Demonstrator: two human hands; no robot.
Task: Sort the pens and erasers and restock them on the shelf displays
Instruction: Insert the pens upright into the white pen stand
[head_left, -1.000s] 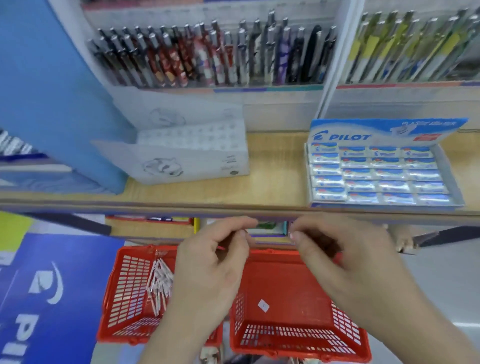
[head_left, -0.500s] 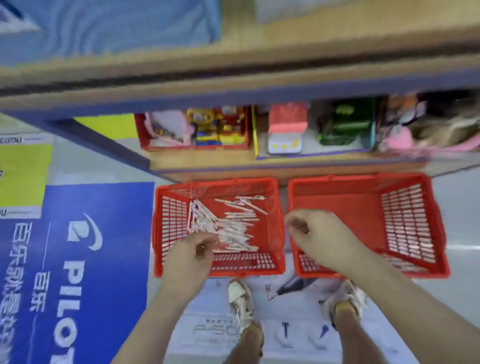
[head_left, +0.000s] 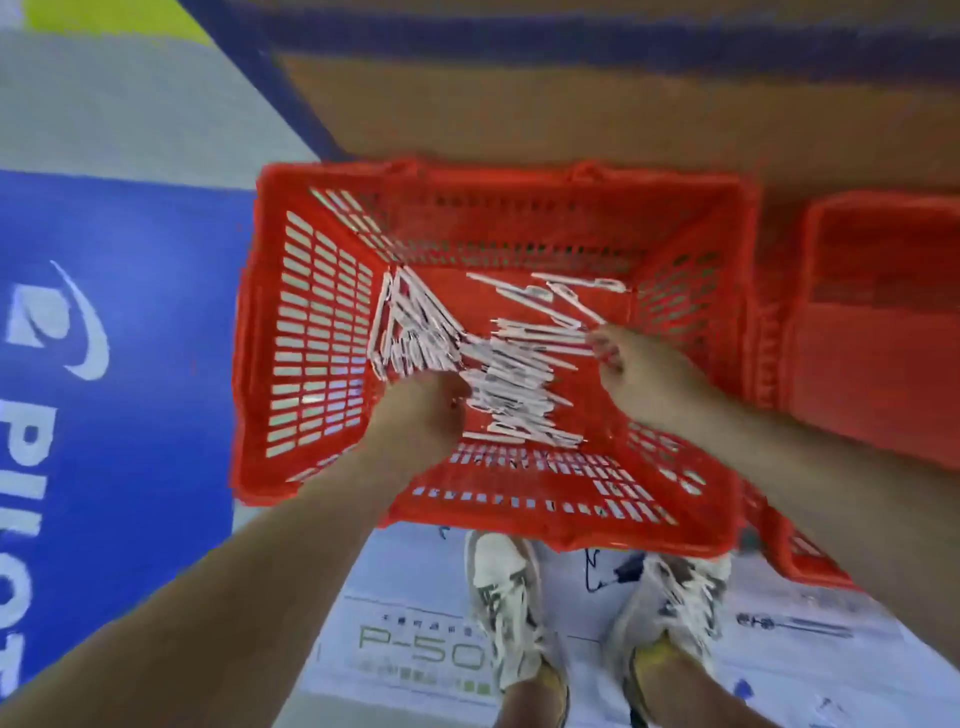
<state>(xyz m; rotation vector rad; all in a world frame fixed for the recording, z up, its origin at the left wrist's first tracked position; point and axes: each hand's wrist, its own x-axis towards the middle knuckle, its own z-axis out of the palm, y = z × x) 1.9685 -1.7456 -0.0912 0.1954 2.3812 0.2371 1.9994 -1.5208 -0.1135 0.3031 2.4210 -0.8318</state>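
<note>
A pile of white pens (head_left: 511, 382) lies on the bottom of a red plastic basket (head_left: 311, 338) on the floor. Both my hands reach down into this basket. My left hand (head_left: 421, 415) is at the pile's near left side, fingers curled down into the pens. My right hand (head_left: 631, 366) is at the pile's right side, its fingertips pinching the ends of a few pens. The picture is blurred, so the fingers' hold is not sharp. No erasers or shelf displays are in view.
A second red basket (head_left: 872, 312) stands touching the first on its right. The wooden base of the shelf unit (head_left: 571, 104) runs along the top. A blue Pilot floor mat (head_left: 104, 364) lies at left. My two feet in white shoes (head_left: 498, 597) stand just before the basket.
My view has dropped from the shelf with pens and eraser box to the floor baskets. Both hands went down from the shelf edge into the left basket, onto the pens.
</note>
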